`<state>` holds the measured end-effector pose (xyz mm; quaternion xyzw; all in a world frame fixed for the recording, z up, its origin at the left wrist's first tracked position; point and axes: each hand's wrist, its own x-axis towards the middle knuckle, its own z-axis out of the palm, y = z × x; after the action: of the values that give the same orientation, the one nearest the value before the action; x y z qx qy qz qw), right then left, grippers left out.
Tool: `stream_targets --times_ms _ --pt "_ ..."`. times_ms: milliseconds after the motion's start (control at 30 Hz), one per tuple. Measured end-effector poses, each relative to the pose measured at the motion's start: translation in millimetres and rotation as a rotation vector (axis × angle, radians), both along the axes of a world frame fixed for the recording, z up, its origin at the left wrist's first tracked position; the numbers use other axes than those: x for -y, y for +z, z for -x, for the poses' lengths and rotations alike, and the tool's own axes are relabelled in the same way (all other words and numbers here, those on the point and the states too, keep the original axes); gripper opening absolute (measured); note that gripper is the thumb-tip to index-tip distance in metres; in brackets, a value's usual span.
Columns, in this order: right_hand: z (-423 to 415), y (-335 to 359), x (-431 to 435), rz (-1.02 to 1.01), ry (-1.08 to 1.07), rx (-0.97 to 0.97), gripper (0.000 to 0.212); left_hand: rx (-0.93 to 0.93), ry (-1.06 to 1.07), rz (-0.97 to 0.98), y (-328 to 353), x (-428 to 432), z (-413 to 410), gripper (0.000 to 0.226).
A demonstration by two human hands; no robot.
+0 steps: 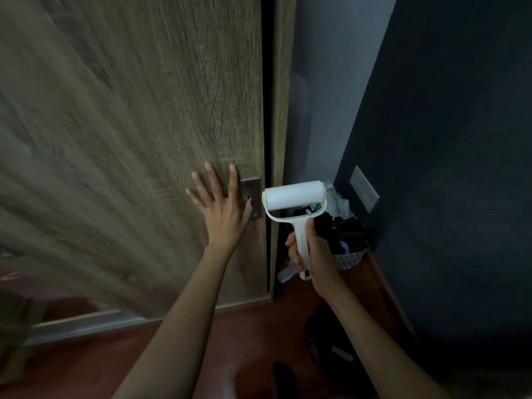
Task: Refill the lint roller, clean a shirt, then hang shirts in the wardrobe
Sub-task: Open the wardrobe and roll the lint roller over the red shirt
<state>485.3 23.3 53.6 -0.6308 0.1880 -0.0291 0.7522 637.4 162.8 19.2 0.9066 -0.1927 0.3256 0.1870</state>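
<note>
A wood-grain sliding wardrobe door (129, 139) fills the left and middle of the view. My left hand (221, 208) lies flat against it with fingers spread, the thumb at the recessed metal pull (254, 201) near the door's right edge. My right hand (313, 249) grips the handle of a white lint roller (293, 195), held upright just right of the door edge, its white roll on top. A narrow dark gap (269, 110) runs between the door and the side panel. No shirt shows.
A mesh basket (349, 259) with dark and white clothes stands in the corner behind the roller. A dark blue wall (460, 168) with a white switch plate (364, 188) rises on the right. The floor (244, 335) is reddish-brown wood, with a door track (86, 323) at lower left.
</note>
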Motion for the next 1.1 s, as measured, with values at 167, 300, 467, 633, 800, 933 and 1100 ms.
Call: stream_targets --times_ms 167,300,467,633,800,933,1100 --pt "-12.3 -0.5 -19.1 -0.049 0.039 0.078 0.066 0.029 0.022 -0.011 0.0 -30.4 -8.4 0.113" --pt "-22.3 2.6 -43.6 -0.097 0.090 0.143 0.068 0.042 0.039 -0.029 -1.2 -71.3 -16.8 0.112" --pt "-36.9 7.6 -85.5 -0.123 0.144 0.225 0.073 0.042 0.053 -0.037 0.7 -128.9 -25.8 0.108" --pt "-58.6 3.1 -139.1 -0.153 0.180 0.211 0.068 0.019 0.076 -0.032 -1.7 -200.0 -40.2 0.102" --pt "-84.1 -2.3 -193.0 -0.294 0.213 0.183 0.066 0.019 0.077 -0.037 -1.9 -273.3 -54.2 0.095" --pt "-103.9 -4.0 -232.6 -0.386 0.259 0.171 0.069 0.014 0.109 -0.058 -1.4 -325.3 -64.2 0.094" --pt "-120.5 -3.1 -275.6 -0.453 0.306 0.169 0.066 -0.004 0.136 -0.075 1.3 -379.6 -73.1 0.097"
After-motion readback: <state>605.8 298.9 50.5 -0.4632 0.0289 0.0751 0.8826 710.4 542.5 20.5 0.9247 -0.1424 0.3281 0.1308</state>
